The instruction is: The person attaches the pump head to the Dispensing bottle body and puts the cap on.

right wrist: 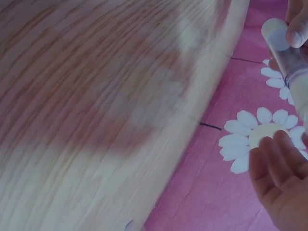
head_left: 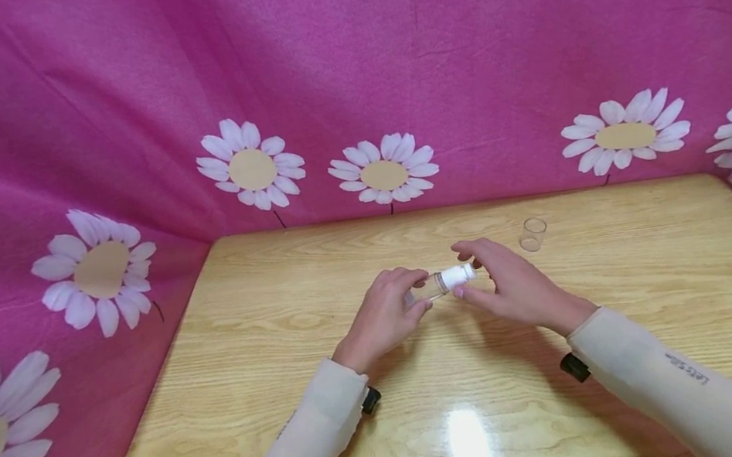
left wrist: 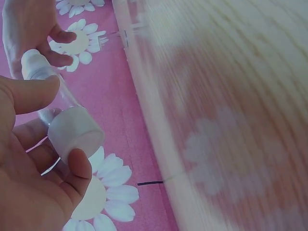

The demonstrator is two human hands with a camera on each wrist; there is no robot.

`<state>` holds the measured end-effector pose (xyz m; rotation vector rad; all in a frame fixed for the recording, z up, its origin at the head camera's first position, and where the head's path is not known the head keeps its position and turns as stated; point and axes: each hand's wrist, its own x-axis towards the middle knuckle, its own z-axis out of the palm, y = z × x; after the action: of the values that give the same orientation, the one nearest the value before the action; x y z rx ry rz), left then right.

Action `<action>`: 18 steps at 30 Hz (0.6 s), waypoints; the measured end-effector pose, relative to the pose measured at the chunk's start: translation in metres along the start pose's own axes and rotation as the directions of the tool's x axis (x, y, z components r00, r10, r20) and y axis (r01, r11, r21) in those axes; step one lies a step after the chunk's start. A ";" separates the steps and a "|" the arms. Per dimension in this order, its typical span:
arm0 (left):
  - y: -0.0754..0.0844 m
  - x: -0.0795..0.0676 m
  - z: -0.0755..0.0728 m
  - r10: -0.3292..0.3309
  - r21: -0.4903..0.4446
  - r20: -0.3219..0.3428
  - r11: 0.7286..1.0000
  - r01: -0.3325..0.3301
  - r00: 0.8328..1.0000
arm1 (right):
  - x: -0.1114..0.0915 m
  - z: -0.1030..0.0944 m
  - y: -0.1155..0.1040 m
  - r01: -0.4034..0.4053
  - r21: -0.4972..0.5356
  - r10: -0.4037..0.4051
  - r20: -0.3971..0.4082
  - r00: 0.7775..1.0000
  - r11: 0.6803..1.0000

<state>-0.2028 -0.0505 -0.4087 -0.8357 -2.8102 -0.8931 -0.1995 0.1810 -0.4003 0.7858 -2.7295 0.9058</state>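
Two pale sleeves come nearest my eye, the right sleeve (head_left: pixel 682 375) with dark lettering along the forearm and the left sleeve (head_left: pixel 299 452) reaching in opposite it, a small black piece (head_left: pixel 574 367) showing under the right cuff and another at the left one. Ahead of them the person's hands nearly meet over the middle of a wood-grained table (head_left: pixel 265 313). The left hand (head_left: pixel 381 314) grips a small see-through bottle (head_left: pixel 428 290) between its thumb and fingers, well down the body by the frosted base (left wrist: pixel 77 134). The bottle lies tilted between the two hands, its white top (head_left: pixel 457 276) pointing toward the right hand (head_left: pixel 517 284). That hand has its thumb and forefinger spread apart about the white end, the other fingers held loosely out; whether the thumb touches the top, I cannot tell. Just beyond the right hand, on the tabletop, sits a clear little cylinder (head_left: pixel 532 235). A patch of light (head_left: pixel 472 448) gleams on the wood between the forearms, and behind both hands hangs a magenta cloth (head_left: pixel 485 24) printed with large white daisies (head_left: pixel 383 174).
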 end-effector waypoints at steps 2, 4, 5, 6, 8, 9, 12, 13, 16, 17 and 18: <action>0.000 0.000 -0.001 -0.008 -0.004 0.004 1.000 0.008 1.000 | -0.001 -0.001 0.003 0.023 0.004 -0.023 -0.037 0.999 1.000; 0.000 0.000 -0.002 -0.021 -0.007 0.009 1.000 0.021 1.000 | -0.002 -0.003 0.006 0.059 0.015 -0.057 -0.073 0.996 0.998; 0.000 0.000 -0.002 -0.026 -0.011 0.010 1.000 0.026 1.000 | -0.003 -0.003 0.007 0.082 0.018 -0.080 -0.089 0.993 0.996; 0.000 0.000 -0.003 -0.031 -0.015 0.011 0.999 0.031 0.999 | -0.003 -0.003 0.008 0.106 0.022 -0.104 -0.101 0.989 0.994; 0.000 0.000 -0.003 -0.030 -0.016 0.010 0.999 0.030 1.000 | -0.003 -0.001 0.009 0.156 0.022 -0.152 -0.124 0.981 0.988; -0.001 0.000 -0.002 -0.027 -0.019 0.008 0.999 0.027 1.000 | -0.002 0.000 0.009 0.172 0.023 -0.168 -0.133 0.977 0.985; -0.001 0.001 -0.001 -0.017 -0.014 0.006 1.000 0.017 1.000 | -0.001 0.002 0.007 0.191 0.020 -0.186 -0.149 0.971 0.981; -0.002 0.001 0.000 -0.014 -0.011 0.006 1.000 0.014 1.000 | 0.000 0.003 0.007 0.187 0.014 -0.183 -0.151 0.971 0.982; -0.001 0.001 0.000 -0.014 -0.001 0.005 1.000 0.014 1.000 | -0.001 0.003 0.006 0.166 0.015 -0.162 -0.144 0.976 0.986; -0.001 0.001 0.000 -0.015 -0.001 0.005 1.000 0.015 1.000 | -0.001 0.003 0.006 0.159 0.016 -0.155 -0.139 0.978 0.987; 0.000 0.001 0.000 -0.017 0.001 0.007 1.000 0.017 1.000 | -0.002 0.003 0.006 0.149 0.019 -0.145 -0.132 0.981 0.989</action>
<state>-0.2035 -0.0501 -0.4090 -0.8173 -2.8273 -0.8927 -0.2012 0.1841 -0.4063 0.8873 -2.5143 0.9317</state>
